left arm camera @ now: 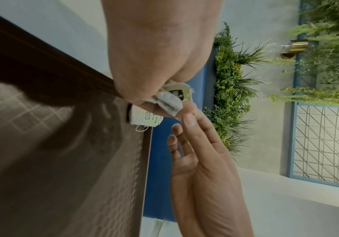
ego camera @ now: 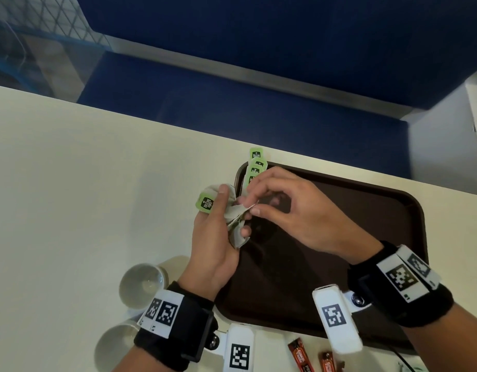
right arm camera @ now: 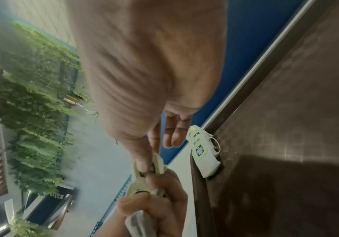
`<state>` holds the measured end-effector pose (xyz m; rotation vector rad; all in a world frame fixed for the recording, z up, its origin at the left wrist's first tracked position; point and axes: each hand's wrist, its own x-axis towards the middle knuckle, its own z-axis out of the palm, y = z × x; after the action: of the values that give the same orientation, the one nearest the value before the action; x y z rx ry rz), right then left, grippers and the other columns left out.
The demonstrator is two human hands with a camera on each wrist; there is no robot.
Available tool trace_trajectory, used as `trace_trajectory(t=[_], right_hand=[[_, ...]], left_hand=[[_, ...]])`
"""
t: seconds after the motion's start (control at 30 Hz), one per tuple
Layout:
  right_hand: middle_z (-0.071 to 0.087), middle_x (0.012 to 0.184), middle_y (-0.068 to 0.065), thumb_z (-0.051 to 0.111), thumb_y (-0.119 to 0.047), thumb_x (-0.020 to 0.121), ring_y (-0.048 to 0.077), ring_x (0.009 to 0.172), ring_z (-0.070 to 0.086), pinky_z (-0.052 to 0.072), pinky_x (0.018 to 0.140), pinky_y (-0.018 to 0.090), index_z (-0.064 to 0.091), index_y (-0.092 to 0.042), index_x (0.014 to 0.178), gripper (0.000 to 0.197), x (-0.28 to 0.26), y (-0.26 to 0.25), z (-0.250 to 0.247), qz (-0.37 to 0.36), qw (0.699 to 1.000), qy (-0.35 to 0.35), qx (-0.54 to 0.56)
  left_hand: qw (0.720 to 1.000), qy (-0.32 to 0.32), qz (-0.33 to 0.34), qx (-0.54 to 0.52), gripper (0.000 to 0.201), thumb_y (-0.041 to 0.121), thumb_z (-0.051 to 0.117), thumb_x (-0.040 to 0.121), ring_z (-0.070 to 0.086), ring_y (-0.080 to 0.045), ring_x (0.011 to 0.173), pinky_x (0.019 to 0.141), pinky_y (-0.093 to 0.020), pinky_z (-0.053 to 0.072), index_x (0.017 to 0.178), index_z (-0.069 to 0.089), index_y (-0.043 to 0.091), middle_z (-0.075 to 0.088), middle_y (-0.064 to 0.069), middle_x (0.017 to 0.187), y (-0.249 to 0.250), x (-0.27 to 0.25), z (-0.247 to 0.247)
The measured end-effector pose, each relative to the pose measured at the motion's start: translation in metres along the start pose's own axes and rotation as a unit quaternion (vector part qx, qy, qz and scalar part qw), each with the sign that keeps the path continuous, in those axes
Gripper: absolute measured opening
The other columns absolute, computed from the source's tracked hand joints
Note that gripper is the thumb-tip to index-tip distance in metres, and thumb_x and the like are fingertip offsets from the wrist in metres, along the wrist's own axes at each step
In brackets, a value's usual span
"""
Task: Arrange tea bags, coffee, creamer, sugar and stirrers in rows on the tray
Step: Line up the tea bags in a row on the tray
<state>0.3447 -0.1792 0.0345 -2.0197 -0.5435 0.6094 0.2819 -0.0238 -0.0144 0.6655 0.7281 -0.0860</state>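
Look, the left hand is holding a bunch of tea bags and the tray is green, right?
Not quite. The left hand does hold a bunch of tea bags, but the tray is dark brown, as the head view shows. Only the tea bag tags are green.

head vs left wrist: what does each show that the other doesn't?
Only the head view shows the two clear cups left of the tray, the coffee sticks at the near edge, and both wristbands. Only the left wrist view shows the plant wall and a loose white string on the laid tea bags. Both show the brown tray, the left hand gripping a bunch of tea bags, the right hand pinching one from it, and tea bags laid at the tray's far corner.
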Motion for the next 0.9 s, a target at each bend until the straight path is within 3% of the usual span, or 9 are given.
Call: trace_trajectory(t=[0.1,0.23,0.4,0.53,0.63,0.77,0.9], right_hand=[[0.072,0.113,-0.006,0.069,-0.01,0.103,0.022,0.111,0.067,0.056,0.091,0.046,0.072,-0.02,0.108,0.011,0.002,-0.003,-0.004,-0.035,0.999,0.04,0.009],[0.072,0.104,-0.007,0.064,-0.013,0.107,0.018,0.097,0.068,0.056,0.087,0.041,0.067,-0.018,0.11,0.007,0.01,0.003,-0.008,-0.026,0.99,0.141,0.006],[0.07,0.099,-0.014,0.063,-0.022,0.107,0.003,0.092,0.066,0.054,0.08,0.029,0.068,-0.032,0.109,0.011,0.024,0.027,0.006,0.074,0.991,0.005,-0.115],[0.057,0.099,-0.022,0.064,-0.02,0.106,-0.013,0.088,0.055,0.038,0.072,0.009,0.071,-0.028,0.109,0.012,0.031,0.039,0.021,0.085,0.986,0.018,-0.144],[0.048,0.103,-0.021,0.064,-0.02,0.106,-0.007,0.089,0.05,0.037,0.077,0.012,0.071,-0.028,0.111,0.012,0.037,0.046,0.029,0.089,0.979,0.064,-0.171],[0.05,0.112,-0.012,0.063,-0.02,0.106,0.002,0.098,0.049,0.042,0.089,0.022,0.069,-0.028,0.116,0.014,0.04,0.052,0.032,0.081,0.976,0.095,-0.178],[0.051,0.114,-0.011,0.063,-0.019,0.106,-0.005,0.096,0.049,0.042,0.089,0.02,0.068,-0.027,0.118,0.016,0.041,0.052,0.031,0.065,0.977,0.106,-0.176]], left_hand=[[1.0,0.019,0.008,0.006,0.023,0.029,0.062,0.109,0.063,-0.015,0.062,0.041,-0.021,0.046,0.119,0.063,0.008,0.07,-0.012,0.09,0.0,0.001,-0.004],[0.999,0.039,0.021,-0.018,0.018,0.029,0.061,0.109,0.061,-0.016,0.064,0.042,-0.02,0.045,0.119,0.06,0.013,0.069,-0.008,0.088,0.005,0.002,-0.011],[0.999,0.035,0.032,-0.002,0.019,0.03,0.06,0.11,0.062,-0.015,0.064,0.043,-0.021,0.046,0.119,0.06,0.014,0.07,-0.008,0.089,0.01,0.002,-0.012],[0.999,0.031,0.033,0.002,0.02,0.031,0.059,0.11,0.063,-0.015,0.063,0.043,-0.021,0.047,0.12,0.061,0.014,0.07,-0.008,0.09,0.008,0.001,-0.01],[0.999,0.031,0.028,0.003,0.017,0.031,0.059,0.11,0.063,-0.015,0.063,0.042,-0.021,0.046,0.116,0.062,0.015,0.071,-0.008,0.088,0.007,0.0,-0.01],[0.999,0.031,0.026,0.007,0.015,0.031,0.06,0.109,0.064,-0.015,0.063,0.043,-0.021,0.046,0.111,0.063,0.017,0.072,-0.008,0.088,0.005,-0.002,-0.011],[0.999,0.031,0.022,0.005,0.014,0.031,0.059,0.109,0.064,-0.015,0.063,0.043,-0.021,0.046,0.11,0.063,0.018,0.071,-0.008,0.087,0.005,-0.003,-0.011]])
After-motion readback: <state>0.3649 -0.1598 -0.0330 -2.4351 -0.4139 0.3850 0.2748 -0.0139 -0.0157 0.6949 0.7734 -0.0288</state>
